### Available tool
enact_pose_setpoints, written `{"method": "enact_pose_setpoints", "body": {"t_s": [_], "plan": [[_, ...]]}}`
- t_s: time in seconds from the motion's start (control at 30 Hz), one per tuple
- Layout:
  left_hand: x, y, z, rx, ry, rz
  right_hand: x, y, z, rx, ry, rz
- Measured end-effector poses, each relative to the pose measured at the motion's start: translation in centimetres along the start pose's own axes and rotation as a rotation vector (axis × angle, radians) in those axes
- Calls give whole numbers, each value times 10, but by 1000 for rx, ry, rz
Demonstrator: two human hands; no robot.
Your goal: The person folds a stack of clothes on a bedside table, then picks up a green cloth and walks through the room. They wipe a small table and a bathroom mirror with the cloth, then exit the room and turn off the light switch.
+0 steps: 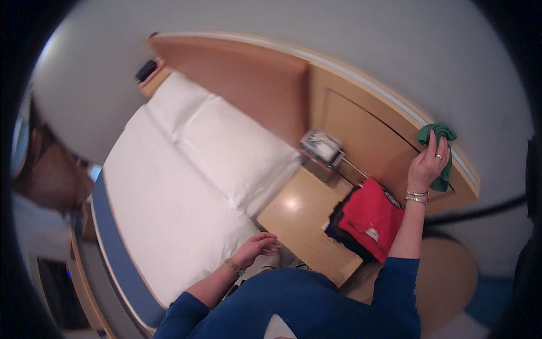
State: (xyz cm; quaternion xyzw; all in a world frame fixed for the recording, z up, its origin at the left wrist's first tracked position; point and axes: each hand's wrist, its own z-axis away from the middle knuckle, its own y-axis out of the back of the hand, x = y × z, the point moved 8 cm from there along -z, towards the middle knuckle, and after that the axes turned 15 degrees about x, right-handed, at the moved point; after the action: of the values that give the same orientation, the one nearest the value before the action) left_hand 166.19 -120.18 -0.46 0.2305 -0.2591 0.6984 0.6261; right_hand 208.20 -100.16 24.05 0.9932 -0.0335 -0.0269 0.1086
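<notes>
My right hand (427, 167) is stretched out to the far right and presses a crumpled green cloth (441, 178). The cloth lies on the top ledge of the wooden headboard (360, 110), at its right end, against the grey wall. My left hand (257, 247) hangs with nothing in it, its fingers slightly spread, beside the near edge of the bed (169, 203). Below and left of my right hand is a bedside table (292, 203), with folded red clothing (368, 212) on top of darker clothing on it.
At the table's back, a tissue box (322, 148) sits by the headboard panel. Two white pillows (241, 148) rest against a brown padded panel (245, 80). A dark cable (478, 211) runs at the right, above a round surface (449, 271). Another ledge holds a dark object (146, 71).
</notes>
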Motion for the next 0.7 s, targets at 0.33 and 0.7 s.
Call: {"method": "enact_pose_setpoints", "body": {"t_s": [0.33,0.7], "plan": [[-29,44,39,228,-18,157,-230,-182,-52,-467,70,-652],[-68,53,71,303,-33,206,-196,-177,-48,-537,181,-484]]}}
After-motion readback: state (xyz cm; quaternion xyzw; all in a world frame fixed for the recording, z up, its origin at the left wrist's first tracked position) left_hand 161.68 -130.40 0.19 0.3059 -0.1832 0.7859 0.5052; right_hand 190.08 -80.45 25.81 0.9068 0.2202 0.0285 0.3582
